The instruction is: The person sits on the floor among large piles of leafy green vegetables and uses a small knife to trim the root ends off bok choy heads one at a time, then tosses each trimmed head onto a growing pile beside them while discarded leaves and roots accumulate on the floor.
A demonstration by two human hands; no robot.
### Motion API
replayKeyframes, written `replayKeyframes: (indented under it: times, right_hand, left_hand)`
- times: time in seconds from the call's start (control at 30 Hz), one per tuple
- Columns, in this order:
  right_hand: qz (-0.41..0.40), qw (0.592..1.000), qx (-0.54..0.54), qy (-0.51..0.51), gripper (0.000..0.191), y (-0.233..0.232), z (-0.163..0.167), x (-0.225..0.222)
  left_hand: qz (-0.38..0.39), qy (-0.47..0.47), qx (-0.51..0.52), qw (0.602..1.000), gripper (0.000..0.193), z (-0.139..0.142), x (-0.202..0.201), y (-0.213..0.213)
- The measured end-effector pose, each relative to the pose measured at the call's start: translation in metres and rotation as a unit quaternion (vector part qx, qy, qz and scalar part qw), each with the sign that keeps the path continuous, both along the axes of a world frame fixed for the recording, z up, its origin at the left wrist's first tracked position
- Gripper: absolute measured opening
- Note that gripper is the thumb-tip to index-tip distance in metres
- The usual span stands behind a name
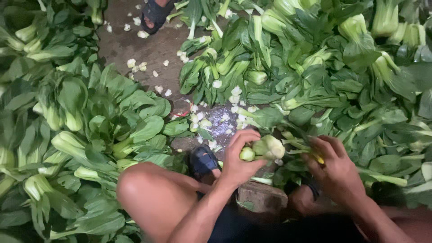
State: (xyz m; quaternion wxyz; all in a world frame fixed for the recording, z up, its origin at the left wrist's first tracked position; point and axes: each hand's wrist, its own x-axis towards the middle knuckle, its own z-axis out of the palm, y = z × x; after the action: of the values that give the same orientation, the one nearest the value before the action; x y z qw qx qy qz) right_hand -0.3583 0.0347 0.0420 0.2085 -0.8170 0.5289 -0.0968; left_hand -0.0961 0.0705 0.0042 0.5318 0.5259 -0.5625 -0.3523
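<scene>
A bok choy head point(268, 147) is held over the wet floor point(148, 47), its base gripped by the left hand point(238, 159), fingers curled shut; the right hand point(335, 168) is closed around its leaves. Trimming seems underway; a steady hold is needed.

Produce sorting spot: bok choy heaps point(85, 130) on dirt floor point(148, 49), trimmings point(137, 64) scattered.
</scene>
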Motion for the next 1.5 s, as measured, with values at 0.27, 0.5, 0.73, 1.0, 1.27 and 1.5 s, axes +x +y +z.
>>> replayKeyframes:
  times: [0.27,0.5,0.73,1.0,1.27,1.5]
  right_hand:
    - [0.106,0.987,-0.064,0.103,0.036,0.016,0.051,0.035]
    - [0.232,0.954,-0.1,0.158,0.057,0.012,0.059,0.047]
    - [0.164,0.977,-0.045,0.131,0.05,0.015,0.023,0.04]
    - [-0.031,0.994,0.104,-0.008,0.028,-0.009,0.014,0.031]
    - [-0.136,0.93,0.26,-0.223,0.037,-0.015,-0.025,-0.001]
    - [-0.103,0.992,0.065,-0.013,0.037,-0.094,-0.114,0.013]
  left_hand:
    - [-0.016,-0.019,0.084,0.996,0.048,0.02,-0.005,0.014]
    - [0.001,-0.022,0.077,0.997,0.039,0.021,-0.008,0.018]
    - [0.009,0.022,0.082,0.996,0.04,0.008,-0.013,0.018]
    - [-0.021,0.047,0.116,0.992,0.046,0.004,-0.007,0.019]
    - [-0.041,0.119,0.202,0.971,0.065,-0.028,-0.008,0.016]
    - [0.233,0.478,0.381,0.756,0.068,-0.084,0.062,0.001]
